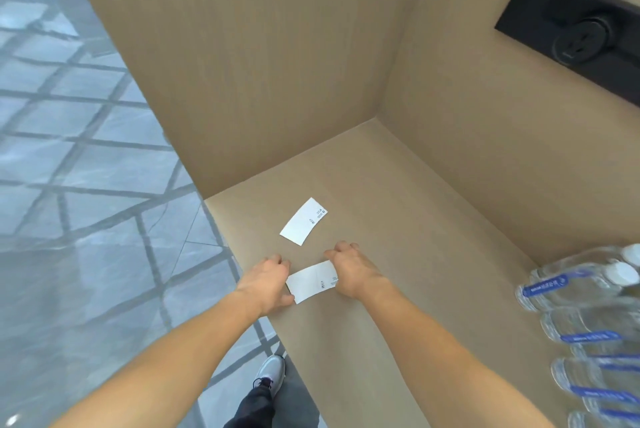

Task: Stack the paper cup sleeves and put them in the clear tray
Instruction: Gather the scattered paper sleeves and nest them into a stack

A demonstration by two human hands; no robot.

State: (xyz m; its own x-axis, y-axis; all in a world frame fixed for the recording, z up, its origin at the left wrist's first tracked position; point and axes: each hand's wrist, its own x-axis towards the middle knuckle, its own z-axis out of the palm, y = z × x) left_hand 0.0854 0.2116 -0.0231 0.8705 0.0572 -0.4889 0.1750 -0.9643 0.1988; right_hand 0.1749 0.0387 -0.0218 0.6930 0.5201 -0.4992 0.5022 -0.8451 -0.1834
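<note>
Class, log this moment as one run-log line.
both hands: left hand, right hand gripping near sleeve | far sleeve loose on counter | tray: unseen

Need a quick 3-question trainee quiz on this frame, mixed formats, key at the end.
1. True or false: the clear tray is in view.
2. How many paper sleeves lie on the counter? A) one B) two C) four
3. Fill in: the near sleeve is held at its ends by ____ hands.

Key:
1. False; only the counter, water bottles at the right and a black socket panel show.
2. B; the far sleeve lies untouched.
3. Both: left hand, right hand.
</note>
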